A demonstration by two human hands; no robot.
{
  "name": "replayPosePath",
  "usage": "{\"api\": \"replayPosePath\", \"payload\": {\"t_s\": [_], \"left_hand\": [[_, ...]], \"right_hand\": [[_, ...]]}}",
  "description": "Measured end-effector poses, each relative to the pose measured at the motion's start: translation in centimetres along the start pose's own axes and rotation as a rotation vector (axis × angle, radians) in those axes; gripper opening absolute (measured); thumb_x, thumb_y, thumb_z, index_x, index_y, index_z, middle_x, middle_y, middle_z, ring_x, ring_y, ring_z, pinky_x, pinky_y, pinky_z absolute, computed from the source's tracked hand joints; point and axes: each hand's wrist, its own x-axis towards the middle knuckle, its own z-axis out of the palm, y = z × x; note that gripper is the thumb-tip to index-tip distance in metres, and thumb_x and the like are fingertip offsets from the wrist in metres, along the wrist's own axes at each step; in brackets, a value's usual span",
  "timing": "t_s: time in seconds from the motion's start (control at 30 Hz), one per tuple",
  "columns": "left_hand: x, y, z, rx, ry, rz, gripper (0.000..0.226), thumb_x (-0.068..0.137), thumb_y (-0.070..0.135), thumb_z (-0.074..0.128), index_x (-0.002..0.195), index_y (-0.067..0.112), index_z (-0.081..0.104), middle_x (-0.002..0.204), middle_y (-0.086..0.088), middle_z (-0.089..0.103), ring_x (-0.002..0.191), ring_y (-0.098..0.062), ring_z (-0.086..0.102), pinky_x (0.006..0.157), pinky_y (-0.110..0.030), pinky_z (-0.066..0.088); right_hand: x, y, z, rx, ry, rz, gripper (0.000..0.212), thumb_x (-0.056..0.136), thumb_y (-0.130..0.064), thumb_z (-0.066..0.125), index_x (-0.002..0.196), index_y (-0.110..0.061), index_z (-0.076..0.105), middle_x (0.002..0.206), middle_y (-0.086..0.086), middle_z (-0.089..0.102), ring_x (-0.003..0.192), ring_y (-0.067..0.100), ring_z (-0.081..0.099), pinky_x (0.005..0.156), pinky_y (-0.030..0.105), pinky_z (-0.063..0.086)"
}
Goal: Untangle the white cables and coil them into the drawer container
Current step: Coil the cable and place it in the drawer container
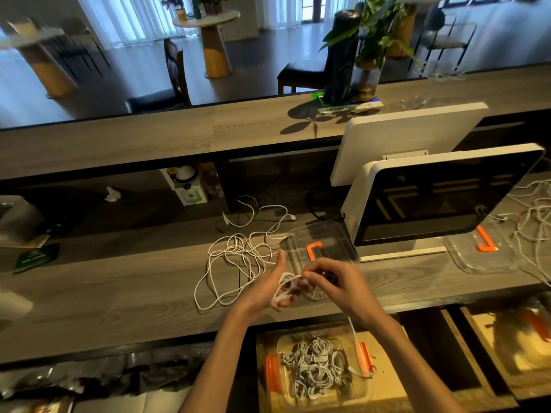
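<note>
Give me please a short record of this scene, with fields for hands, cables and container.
left hand: holds white loops
right hand: pinches the same cable
loose cables: tangled on the desk
container: in open drawer, holds many coiled cables
lid: clear, orange handle, lies on desk

monitors (447,201) on wooden counter (119,281) | potted plant (368,55) behind | chair (167,84) beyond

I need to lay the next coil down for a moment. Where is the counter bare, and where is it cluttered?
Bare wood lies on the counter left of the tangled white cables, up to its near edge. It is crowded from the tangle rightward: the clear lid, the monitor, a second lid, more loose cables.
</note>
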Motion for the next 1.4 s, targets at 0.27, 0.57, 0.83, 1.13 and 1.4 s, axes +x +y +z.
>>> {"api": "replayPosePath", "payload": {"t_s": [0.27,0.57,0.83,1.13,1.4], "left_hand": [[-0.8,-0.3,-0.2,0.064,-0.308,0.205,0.046,0.103,0.042,0.051,0.107,0.000,0.069,0.074,0.000,0.060,0.054,-0.008,0.044,0.049,-0.020,0.033],[-0.4,-0.5,-1.0,-0.209,0.165,0.373,0.047,0.101,0.045,0.044,0.116,0.010,0.071,0.089,-0.014,0.070,0.060,-0.014,0.055,0.049,-0.021,0.037],[0.1,-0.3,-1.9,-0.525,0.422,0.418,0.047,0.103,0.046,0.042,0.121,0.013,0.071,0.113,-0.015,0.073,0.083,-0.020,0.066,0.060,-0.026,0.047],[1.2,0.7,-1.3,-1.077,0.451,0.360,0.041,0.105,0.042,0.041,0.103,0.007,0.063,0.084,-0.009,0.066,0.072,-0.024,0.068,0.063,-0.035,0.059],[1.6,0.2,-0.1,-0.354,0.580,0.375,0.038,0.108,0.039,0.040,0.104,0.008,0.061,0.074,0.000,0.056,0.053,-0.010,0.045,0.046,-0.022,0.032]], "right_hand": [[0.1,1.6,-0.4,0.034,0.132,0.070,0.038,0.077,-0.061,0.078,0.087,-0.027,0.066,0.082,0.000,0.069,0.072,0.018,0.064,0.065,0.039,0.053],[0.1,3.0,-1.1,0.094,0.149,0.117,0.014,0.097,-0.033,0.065,0.097,-0.023,0.074,0.083,0.002,0.071,0.073,0.008,0.064,0.064,0.021,0.049],[-0.8,4.0,-0.9,0.168,0.120,0.160,0.014,0.098,-0.028,0.065,0.102,-0.020,0.075,0.087,0.002,0.071,0.076,0.009,0.063,0.068,0.019,0.049],[-1.6,4.0,1.2,0.137,-0.187,0.136,0.019,0.103,-0.021,0.059,0.118,-0.026,0.070,0.106,-0.011,0.069,0.094,0.017,0.068,0.081,0.030,0.057],[-1.0,1.1,0.3,0.089,-0.353,0.038,0.024,0.102,-0.020,0.062,0.122,-0.027,0.074,0.113,-0.022,0.064,0.108,0.007,0.062,0.088,0.021,0.051]]}}
